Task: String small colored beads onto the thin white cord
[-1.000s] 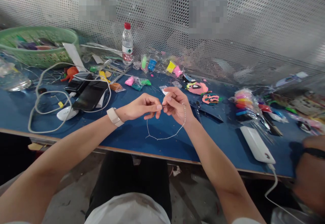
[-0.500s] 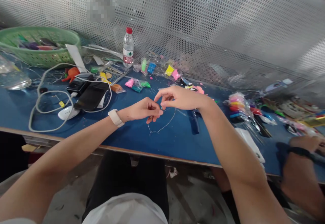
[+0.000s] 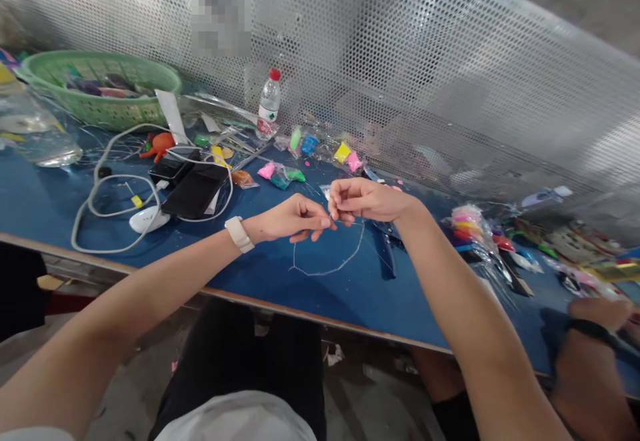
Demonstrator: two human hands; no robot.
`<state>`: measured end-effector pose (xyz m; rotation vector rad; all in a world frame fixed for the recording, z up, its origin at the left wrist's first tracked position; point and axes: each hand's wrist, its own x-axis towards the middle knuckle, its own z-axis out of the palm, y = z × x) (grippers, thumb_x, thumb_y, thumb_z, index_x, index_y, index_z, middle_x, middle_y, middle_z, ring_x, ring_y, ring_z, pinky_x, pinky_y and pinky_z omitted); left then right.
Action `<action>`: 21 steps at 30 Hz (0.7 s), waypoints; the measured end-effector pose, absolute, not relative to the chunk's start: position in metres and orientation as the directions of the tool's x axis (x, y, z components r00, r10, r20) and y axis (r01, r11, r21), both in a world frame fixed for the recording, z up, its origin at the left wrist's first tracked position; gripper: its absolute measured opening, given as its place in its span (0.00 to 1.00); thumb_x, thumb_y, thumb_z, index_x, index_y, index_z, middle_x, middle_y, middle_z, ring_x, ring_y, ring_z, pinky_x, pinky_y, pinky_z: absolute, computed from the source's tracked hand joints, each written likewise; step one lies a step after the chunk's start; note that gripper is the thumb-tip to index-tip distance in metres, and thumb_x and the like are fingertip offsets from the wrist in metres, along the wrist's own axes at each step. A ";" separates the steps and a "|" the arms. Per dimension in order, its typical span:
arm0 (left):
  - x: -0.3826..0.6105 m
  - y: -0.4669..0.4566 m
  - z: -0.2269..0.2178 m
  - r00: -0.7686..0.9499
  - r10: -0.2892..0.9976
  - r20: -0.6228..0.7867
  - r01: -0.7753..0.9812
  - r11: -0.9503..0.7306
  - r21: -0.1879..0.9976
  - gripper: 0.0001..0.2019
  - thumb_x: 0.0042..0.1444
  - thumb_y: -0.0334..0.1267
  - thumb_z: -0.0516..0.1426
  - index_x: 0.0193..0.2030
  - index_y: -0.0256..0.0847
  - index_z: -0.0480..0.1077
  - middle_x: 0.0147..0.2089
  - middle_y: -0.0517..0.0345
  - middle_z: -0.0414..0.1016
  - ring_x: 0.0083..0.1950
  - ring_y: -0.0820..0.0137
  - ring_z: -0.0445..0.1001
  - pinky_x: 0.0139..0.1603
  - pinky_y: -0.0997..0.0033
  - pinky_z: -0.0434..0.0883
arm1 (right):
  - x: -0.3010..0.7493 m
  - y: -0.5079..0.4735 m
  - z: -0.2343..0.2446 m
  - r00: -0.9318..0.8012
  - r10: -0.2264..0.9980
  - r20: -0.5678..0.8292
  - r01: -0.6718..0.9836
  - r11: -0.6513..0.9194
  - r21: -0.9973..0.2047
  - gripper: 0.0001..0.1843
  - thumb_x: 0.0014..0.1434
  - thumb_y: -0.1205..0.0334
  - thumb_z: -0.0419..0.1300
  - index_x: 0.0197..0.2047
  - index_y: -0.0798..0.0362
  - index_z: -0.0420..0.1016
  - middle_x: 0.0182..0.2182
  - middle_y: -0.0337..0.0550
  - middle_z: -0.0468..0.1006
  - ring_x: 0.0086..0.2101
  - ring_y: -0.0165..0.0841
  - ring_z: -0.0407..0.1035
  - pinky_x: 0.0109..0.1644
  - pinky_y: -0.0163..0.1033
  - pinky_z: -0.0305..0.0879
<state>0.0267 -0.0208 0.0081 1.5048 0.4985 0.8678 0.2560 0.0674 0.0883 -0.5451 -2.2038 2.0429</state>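
Observation:
A thin whitish wire or thread (image 3: 327, 273) hangs in a loose loop under both hands, over the blue tabletop. My left hand (image 3: 300, 219), with a pale band on its wrist, pinches the strand with thumb and forefinger. Against its fingertips, my right hand (image 3: 363, 199) has its fingers curled and pinched together, at the other side of the loop. The exact spot where the strand sits between the fingertips is too small to make out. Partly behind my right wrist lies a dark blue tool (image 3: 385, 254), its kind unclear.
Left are a green basket (image 3: 115, 111), a black phone (image 3: 195, 191), a white cable (image 3: 95, 211) and a red-capped bottle (image 3: 269, 107). Small packets of coloured clay (image 3: 310, 145) lie behind my hands. More bagged clay (image 3: 470, 224) is at right, near another person's hand (image 3: 597, 313).
The camera view has shifted slightly. My right hand's fingers have curled in closer together, and the loop hangs a bit wider below the hands.

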 end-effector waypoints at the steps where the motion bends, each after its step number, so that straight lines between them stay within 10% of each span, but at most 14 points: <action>1: 0.027 -0.022 0.008 0.643 0.736 0.209 -0.200 -0.102 0.974 0.25 0.66 0.57 0.70 0.32 0.34 0.79 0.29 0.54 0.80 0.17 0.83 0.65 0.18 0.80 0.61 | 0.256 0.069 0.087 -0.945 0.277 -0.172 0.185 0.022 -0.982 0.15 0.69 0.56 0.75 0.41 0.52 0.73 0.38 0.44 0.87 0.29 0.28 0.76 0.31 0.33 0.70; 8: 0.029 -0.022 0.006 0.707 0.681 0.190 -0.228 -0.034 0.973 0.20 0.64 0.53 0.73 0.40 0.34 0.82 0.28 0.56 0.81 0.17 0.81 0.65 0.15 0.81 0.58 | 0.253 0.067 0.075 -0.968 0.216 -0.127 0.145 0.068 -0.987 0.13 0.68 0.60 0.75 0.40 0.53 0.75 0.35 0.42 0.87 0.33 0.30 0.81 0.44 0.38 0.79; 21: 0.019 -0.016 0.007 0.672 0.679 0.296 -0.403 0.000 0.915 0.19 0.64 0.55 0.73 0.42 0.38 0.84 0.25 0.60 0.78 0.13 0.83 0.58 0.14 0.79 0.50 | 0.233 0.054 0.052 -0.950 0.308 0.050 -0.117 -0.205 -0.972 0.17 0.52 0.63 0.74 0.39 0.50 0.71 0.29 0.30 0.63 0.28 0.28 0.64 0.33 0.34 0.65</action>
